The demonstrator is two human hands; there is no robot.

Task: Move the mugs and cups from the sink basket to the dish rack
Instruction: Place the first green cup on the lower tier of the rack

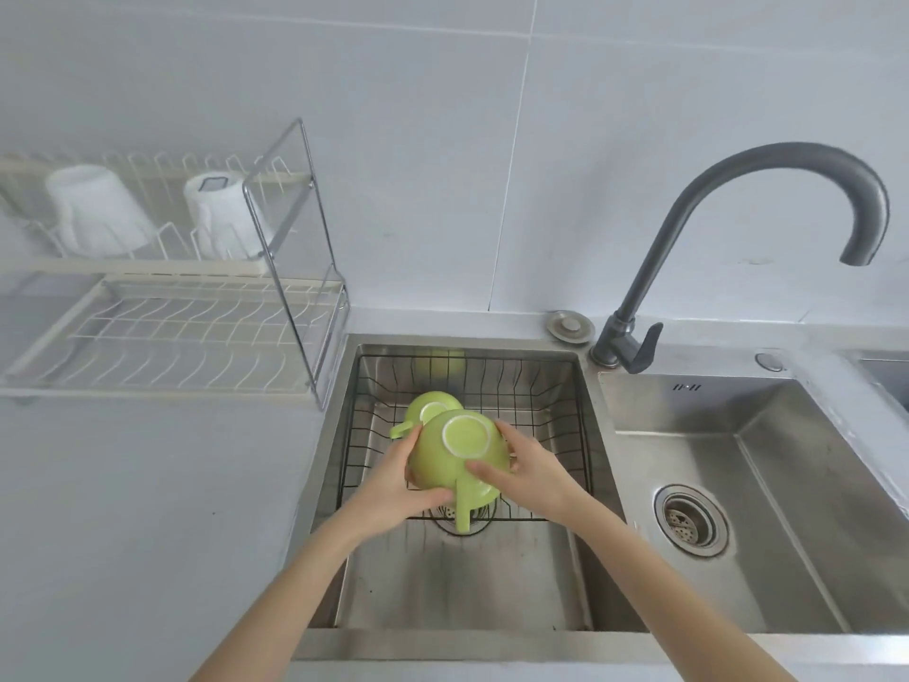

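An upside-down green mug (455,465) is held over the black wire sink basket (536,386), its handle pointing toward me. My left hand (401,484) grips its left side and my right hand (529,467) grips its right side. A second green mug (425,408) lies upside down in the basket just behind it, handle to the left. The two-tier white dish rack (187,327) stands on the counter at the left. Two white cups (98,209) (226,214) rest upside down on its upper tier; the lower tier holds nothing.
A dark grey curved faucet (738,199) rises behind the divide between the two steel basins. The right basin (787,509) has an open drain strainer. Grey counter (147,509) stretches left of the sink, under a tiled wall.
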